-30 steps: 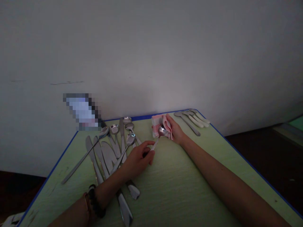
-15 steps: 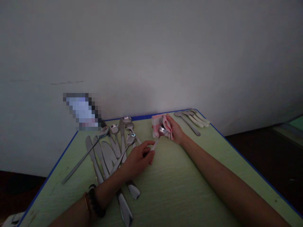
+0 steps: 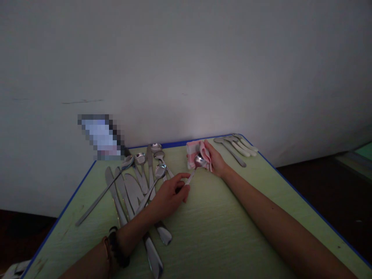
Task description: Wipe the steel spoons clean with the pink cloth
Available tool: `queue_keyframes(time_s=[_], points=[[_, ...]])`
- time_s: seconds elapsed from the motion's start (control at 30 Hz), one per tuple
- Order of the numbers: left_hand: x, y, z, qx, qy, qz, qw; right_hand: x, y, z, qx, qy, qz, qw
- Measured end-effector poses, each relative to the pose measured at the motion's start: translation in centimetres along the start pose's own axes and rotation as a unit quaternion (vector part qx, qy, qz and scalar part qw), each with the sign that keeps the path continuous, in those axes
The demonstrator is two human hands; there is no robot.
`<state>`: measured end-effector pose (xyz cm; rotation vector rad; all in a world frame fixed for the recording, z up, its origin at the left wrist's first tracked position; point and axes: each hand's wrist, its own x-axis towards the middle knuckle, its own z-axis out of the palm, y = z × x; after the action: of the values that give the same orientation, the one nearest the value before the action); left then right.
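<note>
Right in the middle of the action, we had a silvery spoon (image 3: 199,160) slanting over the far half of the green table (image 3: 226,232), its bowl set against a pink-and-white cloth (image 3: 192,153). On the handle, we saw the left hand (image 3: 170,195), thumb and index finger pinching the end, the other fingers curled in underneath. And over on the cloth we had the right hand (image 3: 215,159), gripping it from the right side; most of those fingers were hidden behind the fabric, so we could not tell how tightly they pressed.

What a crowd we had on the left! Under and beside the left forearm we counted several table knives (image 3: 115,197) lying at angles, with more spoons (image 3: 160,170) among them, and a long-handled spoon (image 3: 99,199) lay out at the edge of the heap. Behind them we spotted a screen (image 3: 100,137), blurred into blocks, tilted near the wall (image 3: 186,69). Across at the far right corner we had white-handled cutlery (image 3: 240,148) side by side, and just beside it an all-metal piece (image 3: 232,154).
</note>
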<state>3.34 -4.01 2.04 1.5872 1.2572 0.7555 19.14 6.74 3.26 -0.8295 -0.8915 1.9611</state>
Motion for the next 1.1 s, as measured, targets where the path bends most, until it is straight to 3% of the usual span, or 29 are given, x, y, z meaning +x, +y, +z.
queue_keyframes(time_s=[1.1], points=[[-0.01, 0.02, 0.00, 0.007, -0.001, 0.011, 1.000, -0.02, -0.06, 0.05, 0.015, 0.004, 0.011, 1.000]])
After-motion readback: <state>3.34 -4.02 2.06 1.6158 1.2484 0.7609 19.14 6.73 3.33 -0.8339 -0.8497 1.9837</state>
